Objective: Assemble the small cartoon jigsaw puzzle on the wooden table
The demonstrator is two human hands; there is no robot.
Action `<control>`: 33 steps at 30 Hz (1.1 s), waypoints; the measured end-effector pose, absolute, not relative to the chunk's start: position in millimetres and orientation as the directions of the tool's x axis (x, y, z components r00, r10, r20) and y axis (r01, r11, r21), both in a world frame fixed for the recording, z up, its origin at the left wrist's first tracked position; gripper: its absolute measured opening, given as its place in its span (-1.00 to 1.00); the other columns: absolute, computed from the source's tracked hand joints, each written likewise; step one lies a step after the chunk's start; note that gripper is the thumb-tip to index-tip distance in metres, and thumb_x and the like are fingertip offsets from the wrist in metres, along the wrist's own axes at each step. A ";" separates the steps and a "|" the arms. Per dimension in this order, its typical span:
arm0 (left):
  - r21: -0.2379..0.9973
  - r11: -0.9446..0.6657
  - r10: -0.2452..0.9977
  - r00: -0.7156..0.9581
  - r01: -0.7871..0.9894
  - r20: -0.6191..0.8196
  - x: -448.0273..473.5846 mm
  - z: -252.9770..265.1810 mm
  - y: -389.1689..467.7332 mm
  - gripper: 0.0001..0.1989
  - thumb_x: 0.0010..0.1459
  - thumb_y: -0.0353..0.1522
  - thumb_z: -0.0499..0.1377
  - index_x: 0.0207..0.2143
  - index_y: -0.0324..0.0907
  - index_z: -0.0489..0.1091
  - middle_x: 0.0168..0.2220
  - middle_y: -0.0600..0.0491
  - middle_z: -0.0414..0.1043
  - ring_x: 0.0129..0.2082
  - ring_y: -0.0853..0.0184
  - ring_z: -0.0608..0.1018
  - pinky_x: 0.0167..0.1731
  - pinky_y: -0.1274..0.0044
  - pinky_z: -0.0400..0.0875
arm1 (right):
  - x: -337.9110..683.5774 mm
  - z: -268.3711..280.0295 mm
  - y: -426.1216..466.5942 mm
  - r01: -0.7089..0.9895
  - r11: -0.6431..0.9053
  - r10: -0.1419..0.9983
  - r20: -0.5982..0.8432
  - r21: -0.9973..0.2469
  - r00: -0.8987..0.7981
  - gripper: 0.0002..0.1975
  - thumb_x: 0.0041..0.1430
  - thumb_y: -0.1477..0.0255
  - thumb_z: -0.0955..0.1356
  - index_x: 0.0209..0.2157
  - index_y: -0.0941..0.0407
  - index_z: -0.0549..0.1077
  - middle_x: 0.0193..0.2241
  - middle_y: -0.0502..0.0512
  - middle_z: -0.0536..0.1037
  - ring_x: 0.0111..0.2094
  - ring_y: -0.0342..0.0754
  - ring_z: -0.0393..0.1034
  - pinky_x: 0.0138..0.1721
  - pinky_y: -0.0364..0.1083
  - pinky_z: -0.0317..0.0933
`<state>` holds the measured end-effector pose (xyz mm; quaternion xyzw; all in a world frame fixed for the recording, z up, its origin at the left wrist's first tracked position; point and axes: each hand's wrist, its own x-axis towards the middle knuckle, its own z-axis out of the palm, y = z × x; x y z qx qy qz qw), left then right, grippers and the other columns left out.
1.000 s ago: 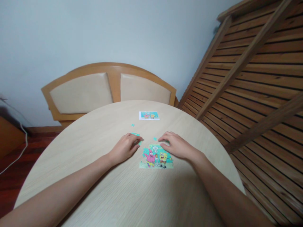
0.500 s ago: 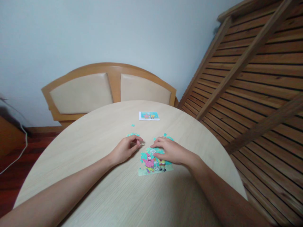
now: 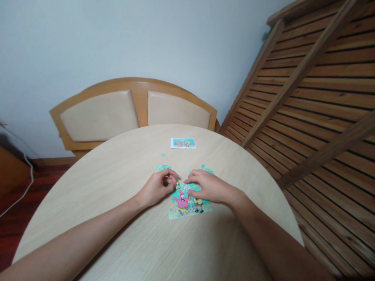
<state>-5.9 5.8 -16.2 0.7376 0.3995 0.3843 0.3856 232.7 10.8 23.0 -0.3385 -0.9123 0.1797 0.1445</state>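
A partly joined jigsaw puzzle (image 3: 182, 206) with a pink starfish figure and other cartoon figures lies on the table in front of me. My left hand (image 3: 162, 185) pinches a small green puzzle piece (image 3: 177, 186) between thumb and fingertips, at the puzzle's upper left edge. My right hand (image 3: 208, 185) rests over the puzzle's upper right part, fingers stretched and thumb apart, covering some of the picture. Loose turquoise pieces (image 3: 163, 167) lie just beyond my left hand. More loose pieces (image 3: 207, 169) lie behind my right hand, partly hidden by it.
A picture card (image 3: 183, 143) showing similar cartoon figures lies farther back on the round wooden table (image 3: 123, 164). One single turquoise piece (image 3: 163, 155) is between it and the left pile. Behind stand a padded headboard (image 3: 143, 101) and, at right, a leaning slatted wood frame (image 3: 293, 93).
My left hand has turned slightly and brought the pinched piece down to the puzzle's upper left edge, its green face now showing. My right hand stays in place on the puzzle.
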 end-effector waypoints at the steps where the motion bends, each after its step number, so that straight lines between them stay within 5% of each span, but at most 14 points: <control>1: 0.871 -0.384 0.886 0.386 0.305 0.256 -5.8 -17.3 6.0 -0.79 0.10 -0.37 0.20 -0.19 -0.25 0.42 -0.39 0.07 0.47 -0.41 0.40 0.51 -0.35 0.55 0.46 | 232.6 23.3 10.6 0.565 0.706 0.670 0.144 -0.427 -0.729 -0.69 0.17 0.38 0.44 -0.03 0.09 0.57 -0.15 0.15 0.56 -0.08 0.06 0.42 0.00 -0.03 0.23; 25: 0.668 -0.513 0.845 0.455 0.539 0.281 -9.7 -3.0 -3.1 -0.87 0.23 -0.38 0.12 -0.20 -0.14 0.44 -0.29 0.06 0.60 -0.29 0.30 0.62 -0.24 0.49 0.51 | 232.0 25.5 9.6 0.596 0.691 0.689 0.121 -0.409 -0.715 -0.68 0.18 0.34 0.44 -0.03 0.07 0.57 -0.15 0.15 0.55 -0.07 0.08 0.41 0.01 -0.02 0.23; 33: 0.502 -0.544 0.839 0.458 0.673 0.295 -24.9 -4.5 0.5 -0.80 0.23 -0.35 0.12 -0.11 -0.10 0.45 -0.14 0.00 0.55 -0.12 0.20 0.57 -0.06 0.32 0.47 | 233.0 24.9 8.4 0.614 0.684 0.699 0.113 -0.393 -0.707 -0.66 0.20 0.30 0.44 -0.01 0.10 0.56 -0.13 0.17 0.55 -0.06 0.08 0.41 0.02 -0.02 0.23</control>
